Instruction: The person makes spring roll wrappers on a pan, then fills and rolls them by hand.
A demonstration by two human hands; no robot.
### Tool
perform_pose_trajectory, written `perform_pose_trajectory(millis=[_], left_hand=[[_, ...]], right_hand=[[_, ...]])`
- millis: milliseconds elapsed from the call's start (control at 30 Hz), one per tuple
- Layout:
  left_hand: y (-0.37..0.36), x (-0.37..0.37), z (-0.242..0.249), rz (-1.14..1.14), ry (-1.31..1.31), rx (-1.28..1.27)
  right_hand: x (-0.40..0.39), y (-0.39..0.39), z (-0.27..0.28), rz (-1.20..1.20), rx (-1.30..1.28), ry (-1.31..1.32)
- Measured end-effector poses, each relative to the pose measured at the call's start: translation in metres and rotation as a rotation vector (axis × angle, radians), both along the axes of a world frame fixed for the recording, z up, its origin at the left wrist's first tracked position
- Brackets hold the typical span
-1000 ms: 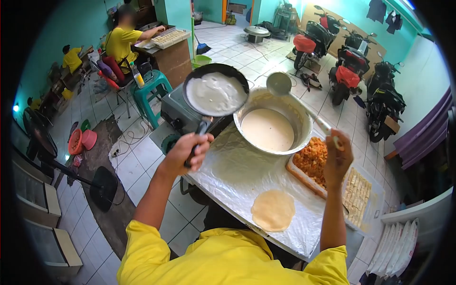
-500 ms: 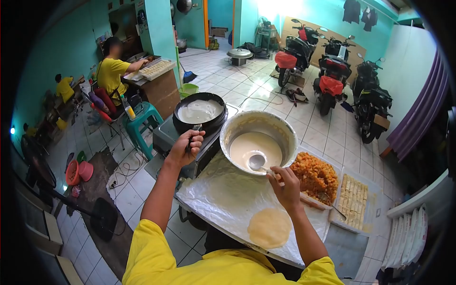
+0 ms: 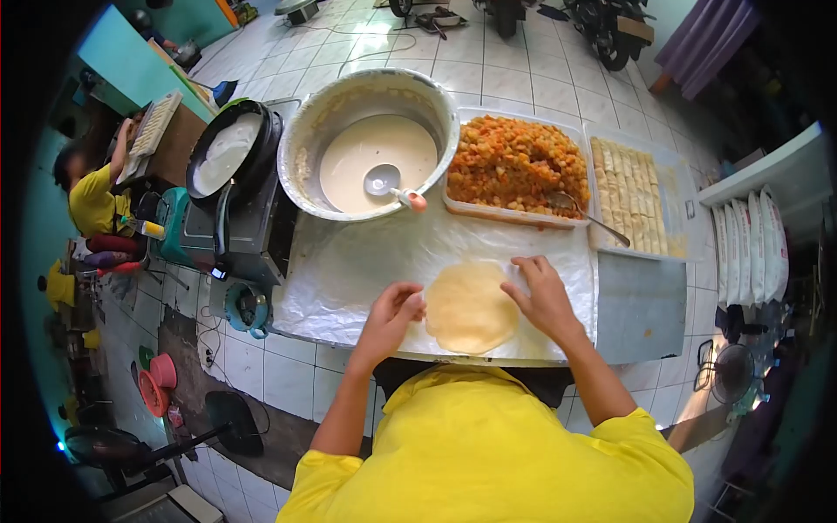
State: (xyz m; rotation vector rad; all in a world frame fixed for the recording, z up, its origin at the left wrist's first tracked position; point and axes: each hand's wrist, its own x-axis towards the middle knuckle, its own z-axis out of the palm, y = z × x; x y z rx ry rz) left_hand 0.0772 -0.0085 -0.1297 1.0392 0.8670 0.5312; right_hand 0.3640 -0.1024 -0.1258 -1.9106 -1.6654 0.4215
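A thin round pale wrapper (image 3: pixel 469 307) lies flat on the foil-covered table (image 3: pixel 349 270) in front of me. My left hand (image 3: pixel 392 315) touches its left edge with curled fingers. My right hand (image 3: pixel 542 295) rests on its right edge, fingers spread. Behind it stands a big metal bowl of batter (image 3: pixel 370 148) with a ladle (image 3: pixel 388 183) left in it. A black pan (image 3: pixel 228 155) coated with white batter sits on the stove (image 3: pixel 240 227) at the left.
A tray of orange filling (image 3: pixel 514 166) with a spoon and a tray of rolled pieces (image 3: pixel 632 196) stand at the back right. A person in yellow (image 3: pixel 91 196) sits at the far left. Stacked white bags (image 3: pixel 750 244) lie to the right.
My left hand let go of the pan, now resting on the stove. My right hand left the ladle in the batter. Both hands came down to the wrapper; the view tilted downward.
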Motion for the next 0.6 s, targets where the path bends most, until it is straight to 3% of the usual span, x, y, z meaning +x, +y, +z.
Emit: perform_pose_trajectory(millis=[67,100,167,200,267,300,367,433,500,533,600], left_hand=[[0.005,0.032,0.003,-0.052,0.300,0.354],[0.010,0.042,0.003,-0.054,0.302,0.359],[0.020,0.055,-0.001,-0.142,0.448,0.738],[0.020,0.058,-0.001,-0.131,0.456,0.749],[0.020,0.057,0.001,-0.137,0.713,1.214],[0.022,0.048,-0.005,-0.214,0.729,1.193],[0.017,0.032,-0.014,-0.222,0.728,1.218],[0.024,0.022,-0.005,-0.228,0.731,1.235],[0.024,0.018,0.017,-0.530,0.476,0.744],[0.022,0.021,0.027,-0.490,0.495,0.745],[0.018,0.031,0.050,-0.369,0.238,0.565]], right_hand=[[-0.022,0.003,0.005,-0.160,-0.166,0.066],[-0.026,0.008,-0.001,-0.195,-0.203,0.080],[-0.025,0.014,-0.001,-0.159,-0.260,0.144],[-0.025,0.019,0.000,-0.121,-0.323,0.203],[-0.026,0.009,0.007,0.004,-0.043,0.227],[-0.024,0.006,0.016,0.097,0.077,0.233],[-0.024,-0.001,0.034,0.180,0.068,0.410],[-0.020,-0.011,0.026,0.120,-0.101,0.757],[-0.012,-0.018,0.028,0.041,-0.196,0.928],[-0.006,-0.020,0.028,0.037,-0.169,0.965],[0.008,-0.024,0.037,0.018,-0.082,0.995]])
